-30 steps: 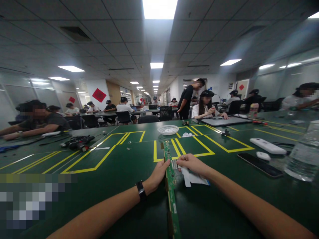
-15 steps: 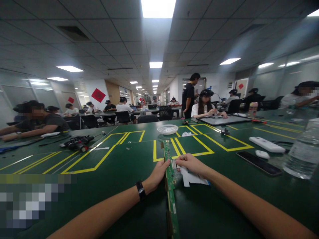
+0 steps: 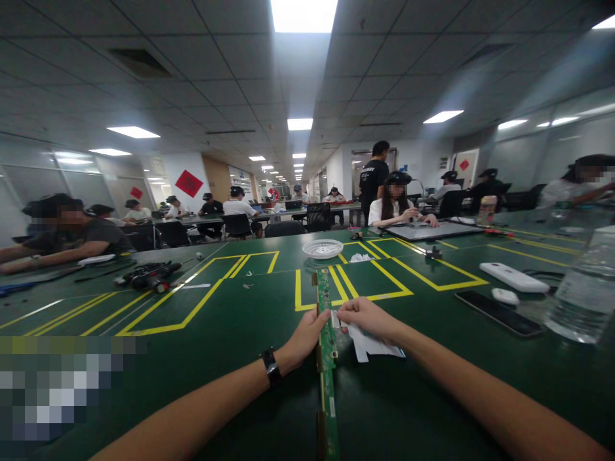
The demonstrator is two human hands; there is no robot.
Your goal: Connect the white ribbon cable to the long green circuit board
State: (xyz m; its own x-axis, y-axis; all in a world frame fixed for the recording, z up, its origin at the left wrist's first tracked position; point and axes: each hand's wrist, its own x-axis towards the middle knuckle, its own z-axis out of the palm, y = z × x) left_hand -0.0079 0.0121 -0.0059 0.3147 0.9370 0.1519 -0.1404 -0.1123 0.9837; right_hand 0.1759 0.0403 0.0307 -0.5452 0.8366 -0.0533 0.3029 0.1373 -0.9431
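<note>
A long, narrow green circuit board (image 3: 328, 378) stretches away from me over the table. My left hand (image 3: 307, 333) grips its left edge, thumb on top; a dark band circles that wrist. Close against the board's right side, my right hand (image 3: 368, 318) pinches a white flat ribbon cable (image 3: 368, 346). The cable's short end (image 3: 335, 317) meets the board between my two hands; whether it sits in a connector I cannot make out. Its folded white length hangs below my right fingers, with a blue tip at the right.
Beyond the board stands a white plastic basket (image 3: 323, 249). At right are a phone (image 3: 500, 313), a white power bank (image 3: 514, 279), an earbud case (image 3: 505, 297) and a water bottle (image 3: 583, 294). A dark tool (image 3: 156, 276) lies left. Several people sit around.
The board's near end has swung slightly left. My right hand and the ribbon cable have barely shifted. In the background, a standing person has turned away.
</note>
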